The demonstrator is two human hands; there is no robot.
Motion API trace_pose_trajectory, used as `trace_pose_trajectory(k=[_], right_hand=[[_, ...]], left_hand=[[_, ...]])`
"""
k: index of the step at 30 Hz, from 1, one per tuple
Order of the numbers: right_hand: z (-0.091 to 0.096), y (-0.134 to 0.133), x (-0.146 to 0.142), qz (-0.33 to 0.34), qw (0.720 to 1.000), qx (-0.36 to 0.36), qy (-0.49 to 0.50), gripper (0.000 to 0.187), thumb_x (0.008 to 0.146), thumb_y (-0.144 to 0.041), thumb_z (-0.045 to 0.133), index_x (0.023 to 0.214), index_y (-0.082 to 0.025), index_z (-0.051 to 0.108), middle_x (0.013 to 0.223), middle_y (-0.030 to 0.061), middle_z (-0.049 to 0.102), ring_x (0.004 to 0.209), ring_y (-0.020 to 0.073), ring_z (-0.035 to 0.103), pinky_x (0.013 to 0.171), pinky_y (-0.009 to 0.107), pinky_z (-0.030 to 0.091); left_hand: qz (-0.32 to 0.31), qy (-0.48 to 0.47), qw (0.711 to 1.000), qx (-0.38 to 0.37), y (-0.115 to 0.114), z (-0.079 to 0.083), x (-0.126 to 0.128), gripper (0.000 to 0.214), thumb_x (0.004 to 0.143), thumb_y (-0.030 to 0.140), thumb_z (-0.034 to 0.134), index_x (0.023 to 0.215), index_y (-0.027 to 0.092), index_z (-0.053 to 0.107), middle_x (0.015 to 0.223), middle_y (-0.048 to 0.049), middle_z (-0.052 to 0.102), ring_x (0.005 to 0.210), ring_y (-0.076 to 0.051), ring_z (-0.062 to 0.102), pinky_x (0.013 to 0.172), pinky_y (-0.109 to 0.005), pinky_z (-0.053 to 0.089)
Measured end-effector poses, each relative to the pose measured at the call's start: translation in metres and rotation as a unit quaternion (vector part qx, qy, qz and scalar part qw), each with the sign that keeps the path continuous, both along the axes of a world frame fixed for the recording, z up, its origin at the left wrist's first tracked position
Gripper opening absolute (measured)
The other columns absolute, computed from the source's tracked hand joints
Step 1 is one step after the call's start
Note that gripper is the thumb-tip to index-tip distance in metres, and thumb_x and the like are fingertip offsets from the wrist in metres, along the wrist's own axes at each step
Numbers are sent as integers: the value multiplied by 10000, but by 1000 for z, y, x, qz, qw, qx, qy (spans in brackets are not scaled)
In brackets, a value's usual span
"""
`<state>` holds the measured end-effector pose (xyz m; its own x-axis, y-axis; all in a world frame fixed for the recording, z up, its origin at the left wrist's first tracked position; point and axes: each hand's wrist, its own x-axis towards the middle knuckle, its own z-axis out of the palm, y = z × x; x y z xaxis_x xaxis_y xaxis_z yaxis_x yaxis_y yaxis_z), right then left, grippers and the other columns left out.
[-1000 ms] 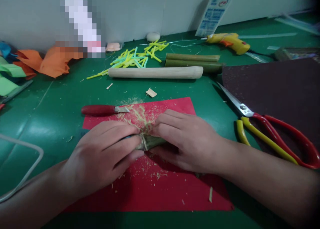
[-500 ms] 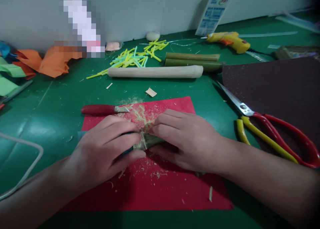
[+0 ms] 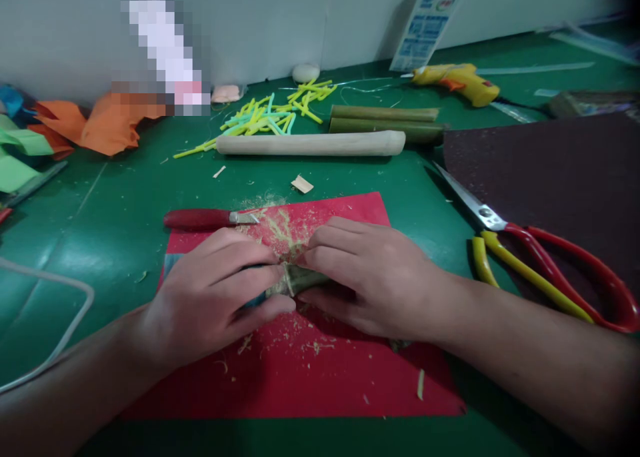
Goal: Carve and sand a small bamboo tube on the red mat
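Note:
Over the red sheet (image 3: pixel 300 390), my left hand (image 3: pixel 215 297) is closed around a dark blue sheet (image 3: pixel 256 301) that looks like sandpaper, wrapped on one end of a bamboo tube (image 3: pixel 305 280). A blue-grey edge of it sticks out left of the hand. My right hand (image 3: pixel 373 277) grips the same tube from the right, fingers curled over it; most of the tube is hidden under both hands. A pale node ring shows between them. Just beyond my left hand lies a red-handled knife (image 3: pixel 200 219), its short blade pointing right. Fine shavings are scattered around the tube.
A pale peeled bamboo tube (image 3: pixel 310 144) lies behind, near green bamboo pieces (image 3: pixel 385 129) and yellow-green straw pieces (image 3: pixel 260 117). Large scissors (image 3: pixel 500 227) lie open at right on a dark sheet (image 3: pixel 550 170). A yellow glue gun (image 3: pixel 460 82) and orange cloth (image 3: pixel 110 124) are farther back.
My left hand has shifted slightly to the right along the tube, together with the blue sheet. My right hand stays almost still, holding the tube.

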<state>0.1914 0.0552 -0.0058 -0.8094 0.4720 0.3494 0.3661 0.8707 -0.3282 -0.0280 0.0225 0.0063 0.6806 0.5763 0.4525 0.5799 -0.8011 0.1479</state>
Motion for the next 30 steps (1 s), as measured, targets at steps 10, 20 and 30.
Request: trace_pose_trajectory(k=[10,20,30], right_hand=[[1,2,1,-2,1000,1,-14,228,872,-282,493,876,-106,638,819,82,608,732,173,497,630,285,403],[-1,-2,-2,-60,998,-28,-15,260,868,-290,486,987,-109,629,960,117,598,877,215,534,710,330,445],[-6,1,-1,-46,999,-11,0,190,827,-292,551,923,-131,576,895,55,596,830,179,521,656,287,407]], left_hand=[[-4,-3,1000,20,3,0,0,175,773,285,673,851,134,630,931,-84,651,869,-195,586,775,-352,487],[20,-23,999,10,3,-4,3,224,763,307,675,879,129,602,889,-72,661,853,-186,601,787,-339,495],[80,46,992,82,-1,-7,-1,257,794,418,627,886,178,624,961,-59,682,877,-219,647,759,-350,527]])
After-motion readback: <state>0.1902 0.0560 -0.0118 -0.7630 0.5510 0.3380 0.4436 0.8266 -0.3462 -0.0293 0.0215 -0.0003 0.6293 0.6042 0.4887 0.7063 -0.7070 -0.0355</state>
